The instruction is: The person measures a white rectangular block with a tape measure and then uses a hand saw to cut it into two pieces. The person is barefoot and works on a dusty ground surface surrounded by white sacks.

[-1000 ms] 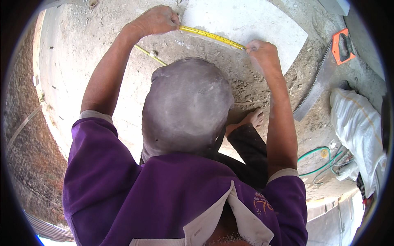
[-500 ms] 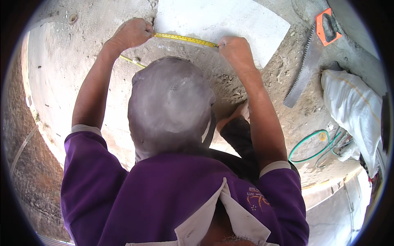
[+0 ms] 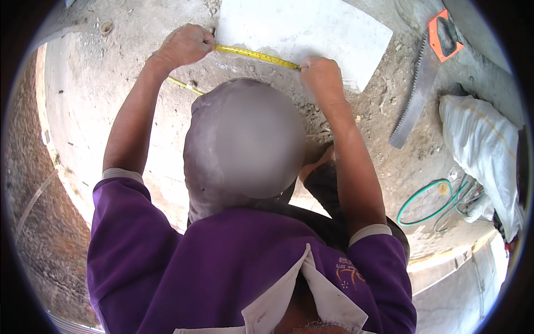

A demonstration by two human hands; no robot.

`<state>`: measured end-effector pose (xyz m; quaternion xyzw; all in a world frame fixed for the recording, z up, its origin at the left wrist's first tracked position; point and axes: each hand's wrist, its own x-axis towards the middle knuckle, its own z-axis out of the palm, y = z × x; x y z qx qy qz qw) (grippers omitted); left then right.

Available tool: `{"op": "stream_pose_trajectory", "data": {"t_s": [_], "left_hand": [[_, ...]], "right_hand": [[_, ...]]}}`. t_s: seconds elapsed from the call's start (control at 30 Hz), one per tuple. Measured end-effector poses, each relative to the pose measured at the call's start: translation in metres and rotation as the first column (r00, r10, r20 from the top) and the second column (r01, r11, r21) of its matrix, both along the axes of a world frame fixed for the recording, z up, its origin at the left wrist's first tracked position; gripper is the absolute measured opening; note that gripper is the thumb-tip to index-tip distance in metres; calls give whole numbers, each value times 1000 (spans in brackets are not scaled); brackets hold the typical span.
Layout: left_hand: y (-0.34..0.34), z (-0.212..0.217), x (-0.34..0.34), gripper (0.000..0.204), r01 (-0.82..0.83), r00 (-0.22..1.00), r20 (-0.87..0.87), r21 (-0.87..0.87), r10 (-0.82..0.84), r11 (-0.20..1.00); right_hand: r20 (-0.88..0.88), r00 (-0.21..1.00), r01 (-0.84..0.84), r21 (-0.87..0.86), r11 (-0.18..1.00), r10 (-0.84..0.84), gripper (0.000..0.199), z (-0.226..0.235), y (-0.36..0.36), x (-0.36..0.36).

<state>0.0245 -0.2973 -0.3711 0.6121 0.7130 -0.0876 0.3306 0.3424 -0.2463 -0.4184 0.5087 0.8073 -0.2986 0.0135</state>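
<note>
A yellow tape measure (image 3: 256,54) lies stretched along the near edge of a white rectangular block (image 3: 311,30) on the rough concrete ground. My left hand (image 3: 183,44) pins the tape at the block's left corner, and a loose length of tape (image 3: 184,86) trails away below it. My right hand (image 3: 322,75) pinches the tape further right on the block's edge. My head and purple-shirted shoulders fill the middle and hide the ground beneath them.
A hand saw (image 3: 414,94) with an orange handle lies right of the block. A white sack (image 3: 484,150) sits at the right edge, with a coiled green hose (image 3: 425,203) beside it. A brick wall (image 3: 33,222) runs down the left.
Both hands and the block shifted left in the picture, mostly in the first half second, with the tape still stretched between them. Grip looks unchanged.
</note>
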Motion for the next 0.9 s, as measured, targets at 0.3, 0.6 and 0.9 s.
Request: {"op": "stream_pose_trajectory", "data": {"t_s": [0.3, 0.6, 0.9], "left_hand": [[-3, 3, 4, 23, -40, 998, -51, 12, 40, 999], [-12, 2, 5, 23, -83, 995, -40, 116, 88, 990], [-7, -2, 1, 24, -10, 1000, -4, 12, 10, 1000]], "right_hand": [[5, 1000, 26, -32, 999, -25, 19, 16, 0, 1], [-60, 998, 8, 12, 1000, -8, 17, 19, 12, -3], [20, 1000, 0, 60, 998, -1, 21, 4, -7, -1]]}}
